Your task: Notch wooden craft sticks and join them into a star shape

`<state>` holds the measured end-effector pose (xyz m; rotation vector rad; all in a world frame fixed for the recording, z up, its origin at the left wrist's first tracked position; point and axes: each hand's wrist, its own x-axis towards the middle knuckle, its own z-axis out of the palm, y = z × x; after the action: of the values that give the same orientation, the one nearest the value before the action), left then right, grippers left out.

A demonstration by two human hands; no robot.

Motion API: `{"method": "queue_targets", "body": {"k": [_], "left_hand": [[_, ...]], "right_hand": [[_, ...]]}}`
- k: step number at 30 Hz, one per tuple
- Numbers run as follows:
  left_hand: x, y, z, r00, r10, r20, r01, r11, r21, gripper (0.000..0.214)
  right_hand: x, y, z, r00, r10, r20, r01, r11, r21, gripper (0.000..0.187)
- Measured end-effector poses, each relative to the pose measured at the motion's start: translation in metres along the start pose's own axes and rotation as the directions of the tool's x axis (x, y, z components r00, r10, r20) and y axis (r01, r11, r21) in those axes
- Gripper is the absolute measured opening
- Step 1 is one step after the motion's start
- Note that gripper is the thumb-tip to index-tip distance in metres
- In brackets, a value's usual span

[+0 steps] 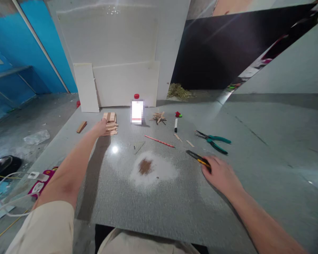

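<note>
My left hand [100,127] stretches far forward to a stack of flat wooden sticks [110,124] and touches its left side; its fingers are hidden behind the hand. My right hand [220,173] rests on the grey board [175,197] with its fingers closed over the handle end of a yellow and black utility knife [196,157]. Between the hands, a white scuffed patch with a brown spot [145,166] marks the board.
A red-capped bottle [137,109], a small pile of stick scraps [159,117], a black marker [176,125], a red pencil [159,141], green-handled pliers [213,140] and a small set square [139,146] lie further back. White foam panels [122,84] lean behind. A power strip [39,180] sits left.
</note>
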<state>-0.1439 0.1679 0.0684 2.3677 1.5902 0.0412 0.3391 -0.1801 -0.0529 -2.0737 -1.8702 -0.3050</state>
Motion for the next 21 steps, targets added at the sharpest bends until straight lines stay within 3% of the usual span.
{"method": "queue_targets", "body": {"k": [8, 21], "left_hand": [[-0.0068, 0.0082, 0.0107, 0.999, -0.050, 0.001, 0.049, 0.990, 0.135, 0.038], [0.0005, 0.0111, 0.0105, 0.998, -0.022, 0.051, 0.007, 0.961, 0.278, 0.037]], "right_hand": [[-0.0020, 0.0013, 0.0035, 1.000, 0.001, -0.007, -0.001, 1.000, 0.002, 0.035], [-0.0015, 0.0025, 0.0016, 1.000, -0.007, -0.019, 0.007, 1.000, 0.029, 0.036]]}}
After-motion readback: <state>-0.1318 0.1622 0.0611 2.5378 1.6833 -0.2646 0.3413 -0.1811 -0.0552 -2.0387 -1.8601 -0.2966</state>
